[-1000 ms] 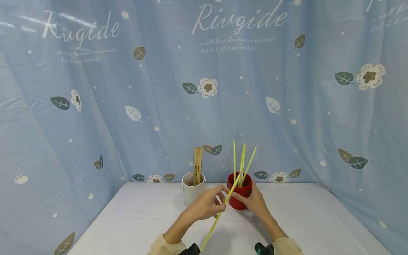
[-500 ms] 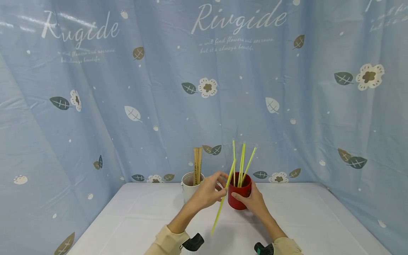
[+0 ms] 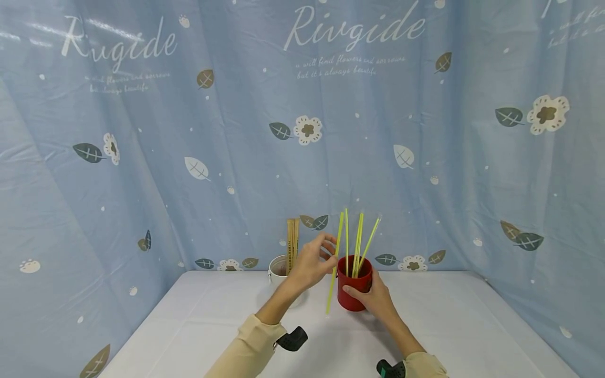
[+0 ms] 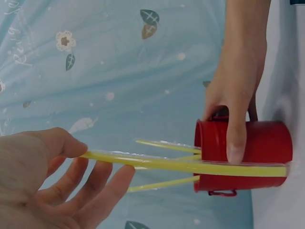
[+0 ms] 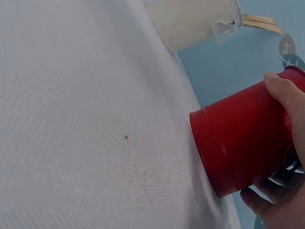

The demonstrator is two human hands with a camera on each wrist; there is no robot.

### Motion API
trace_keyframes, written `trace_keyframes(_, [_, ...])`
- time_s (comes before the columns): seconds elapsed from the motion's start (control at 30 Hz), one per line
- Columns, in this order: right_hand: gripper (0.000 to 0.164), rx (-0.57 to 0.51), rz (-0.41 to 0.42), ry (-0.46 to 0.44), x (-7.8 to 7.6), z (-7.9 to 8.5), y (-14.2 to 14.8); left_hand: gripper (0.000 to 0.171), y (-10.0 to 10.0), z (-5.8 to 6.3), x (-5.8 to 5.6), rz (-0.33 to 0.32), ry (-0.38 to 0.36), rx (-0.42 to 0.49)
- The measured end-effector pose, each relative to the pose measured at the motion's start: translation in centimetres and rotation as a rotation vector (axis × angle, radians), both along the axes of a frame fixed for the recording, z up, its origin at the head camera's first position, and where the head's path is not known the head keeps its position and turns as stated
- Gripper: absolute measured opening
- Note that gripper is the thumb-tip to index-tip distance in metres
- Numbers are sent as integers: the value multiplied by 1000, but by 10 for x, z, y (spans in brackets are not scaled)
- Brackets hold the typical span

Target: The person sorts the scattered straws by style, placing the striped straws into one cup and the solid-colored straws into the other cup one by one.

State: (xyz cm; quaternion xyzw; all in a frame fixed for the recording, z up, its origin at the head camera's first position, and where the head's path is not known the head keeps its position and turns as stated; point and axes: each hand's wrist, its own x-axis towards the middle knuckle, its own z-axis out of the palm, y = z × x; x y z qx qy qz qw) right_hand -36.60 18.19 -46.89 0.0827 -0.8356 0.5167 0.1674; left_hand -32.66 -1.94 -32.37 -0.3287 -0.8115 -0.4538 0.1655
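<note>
My left hand (image 3: 309, 265) pinches a long yellow straw (image 4: 214, 168) between thumb and fingers. The straw appears to be in a clear wrapper, and it hangs nearly upright in the head view, just left of a small red bucket (image 3: 348, 298). Inside that bucket, several more yellow straws (image 3: 357, 244) lean with their upper ends above the rim. My right hand (image 3: 379, 302) grips the red bucket from its right side, thumb across the front and fingers behind. In the right wrist view the bucket's base meets the white tabletop (image 5: 95, 124).
Left of the red bucket stands a white bucket (image 3: 277, 265) with several wooden sticks (image 3: 290, 244), partly hidden by my left forearm. A blue patterned curtain (image 3: 246, 157) hangs along the table's back and sides.
My left hand has risen and moved slightly away from me, lifting the straw. The straw has swung from slanted to nearly upright, its top now left of the others. My right hand stays on the red bucket.
</note>
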Motion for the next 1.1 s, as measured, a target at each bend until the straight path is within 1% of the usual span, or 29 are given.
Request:
trace_keyframes(0.1, [93,6,-2,5,0,0,0,27,3,4,-6,28,45,5])
trace_keyframes(0.17, [93,5,-4,2,0,0,-1,26,5,6,-9,44,62,7])
trace_keyframes(0.3, [93,9,-6,-7,-1,-1,0,25,10,10,-15,53,33,39])
trace_keyframes(0.4, [92,11,-3,-14,-1,-1,0,25,15,12,-21,55,12,80])
trace_keyframes(0.6, [93,10,-14,-19,0,0,-1,26,20,17,-31,51,3,162])
trace_keyframes(0.73, [94,20,-22,-3,-1,0,-2,27,21,19,-36,56,-24,191])
trace_keyframes(0.87, [94,7,-15,-11,-3,-1,-2,29,22,21,-41,72,-42,196])
trace_keyframes(1.0, [95,4,-9,-23,-4,-2,-1,29,23,24,-45,85,-31,204])
trace_keyframes(1.1, [96,14,-13,-23,-4,-3,-1,31,24,28,-47,80,-8,216])
